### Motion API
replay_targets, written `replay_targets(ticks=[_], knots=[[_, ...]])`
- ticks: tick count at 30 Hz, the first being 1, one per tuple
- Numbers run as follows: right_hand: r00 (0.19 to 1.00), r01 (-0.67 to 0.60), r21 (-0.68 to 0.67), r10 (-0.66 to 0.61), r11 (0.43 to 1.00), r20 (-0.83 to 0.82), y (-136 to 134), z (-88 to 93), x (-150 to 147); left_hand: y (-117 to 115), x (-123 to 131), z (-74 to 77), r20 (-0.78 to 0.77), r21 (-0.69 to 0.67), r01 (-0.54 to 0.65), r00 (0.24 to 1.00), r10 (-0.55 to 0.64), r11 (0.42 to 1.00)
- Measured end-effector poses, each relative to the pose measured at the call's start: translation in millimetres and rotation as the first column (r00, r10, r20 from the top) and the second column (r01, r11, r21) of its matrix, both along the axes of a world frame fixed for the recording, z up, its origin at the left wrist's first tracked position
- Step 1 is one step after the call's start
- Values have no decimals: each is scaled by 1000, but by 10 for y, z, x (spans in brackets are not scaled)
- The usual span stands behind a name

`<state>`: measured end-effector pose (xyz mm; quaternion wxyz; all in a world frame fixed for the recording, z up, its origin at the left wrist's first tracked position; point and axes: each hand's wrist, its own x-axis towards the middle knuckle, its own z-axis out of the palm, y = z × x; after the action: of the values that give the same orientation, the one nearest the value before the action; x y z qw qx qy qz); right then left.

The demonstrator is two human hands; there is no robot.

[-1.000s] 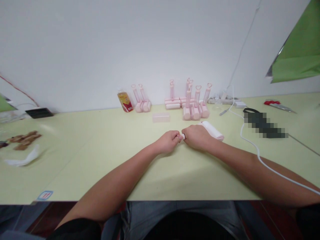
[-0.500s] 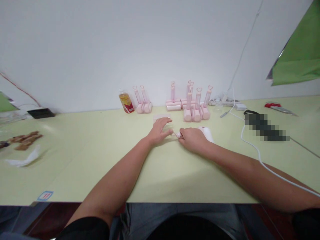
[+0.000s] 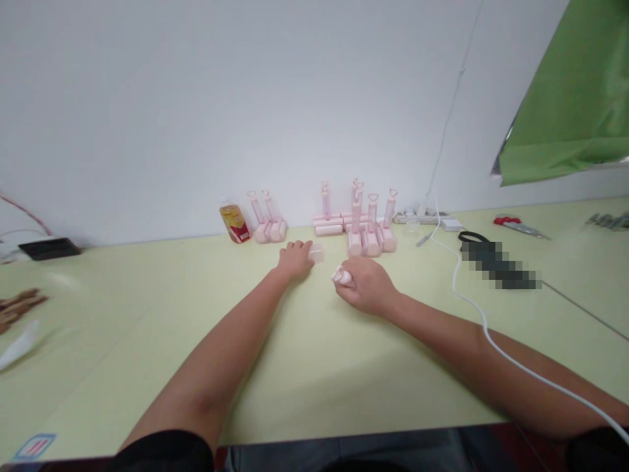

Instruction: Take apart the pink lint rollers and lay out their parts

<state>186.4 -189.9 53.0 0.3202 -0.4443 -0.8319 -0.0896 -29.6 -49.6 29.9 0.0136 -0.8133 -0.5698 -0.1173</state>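
My left hand (image 3: pixel 295 260) rests on the table with its fingers curled at the edge of a small clear plastic case (image 3: pixel 317 253), gripping its left side. To the right, my right hand (image 3: pixel 367 286) is closed around a pale pink roller handle (image 3: pixel 343 276). The handle's looped end sticks out past the thumb and forefinger; the rest is hidden in the fist. Just beyond stand several pink rollers (image 3: pixel 372 241) with clear stems and heart-shaped loops.
Two more pink rollers (image 3: pixel 270 229) stand near the wall beside a bottle of yellow liquid (image 3: pixel 235 221). A white cable (image 3: pixel 459 295) runs over my right forearm. Red-handled scissors (image 3: pixel 508 221) lie at the right, and a black phone-like object (image 3: pixel 49 249) at the left.
My left hand has left the loop and moved onto the clear case. My right hand has turned, so the loop end points up and left; the white roll beside it no longer shows.
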Motion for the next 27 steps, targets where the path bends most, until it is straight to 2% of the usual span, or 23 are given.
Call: replay_targets(ticks=[3, 5, 6, 7, 8, 10, 11, 13, 16, 21, 24, 27], knots=[[967, 42, -9, -43, 999, -250, 113, 13, 97, -127, 13, 21, 37, -10, 33, 999, -33, 999], [891, 56, -69, -81, 996, -447, 205, 19, 160, -283, 46, 16, 152, -44, 86, 985, -78, 995], [833, 47, -100, -94, 994, -546, 249, 22, 186, -373, 67, 4, 390, -115, 127, 918, -73, 985], [763, 27, -118, -97, 993, -640, 289, 24, 207, -467, 91, -12, 612, -206, 181, 791, -18, 962], [686, 4, -125, -94, 992, -721, 322, 27, 221, -560, 117, -32, 757, -297, 251, 650, 68, 921], [538, -50, -113, -69, 992, -840, 364, 36, 232, -729, 171, -67, 881, -395, 342, 403, 246, 853], [476, -79, -108, -57, 991, -877, 372, 41, 230, -800, 198, -79, 898, -415, 389, 322, 301, 822], [374, -134, -99, -43, 986, -926, 368, 52, 216, -907, 252, -90, 913, -407, 485, 221, 342, 774], [278, -184, -80, -26, 980, -960, 344, 63, 182, -985, 323, -92, 929, -366, 568, 179, 323, 737], [232, -236, -60, -4, 970, -973, 314, 39, 126, -999, 382, -136, 936, -351, 572, 186, 299, 741], [226, -244, -68, -11, 967, -974, 303, 34, 108, -987, 384, -158, 942, -334, 561, 180, 283, 757], [195, -226, -65, -20, 972, -981, 309, 59, 112, -955, 364, -160, 947, -320, 502, 163, 276, 804]])
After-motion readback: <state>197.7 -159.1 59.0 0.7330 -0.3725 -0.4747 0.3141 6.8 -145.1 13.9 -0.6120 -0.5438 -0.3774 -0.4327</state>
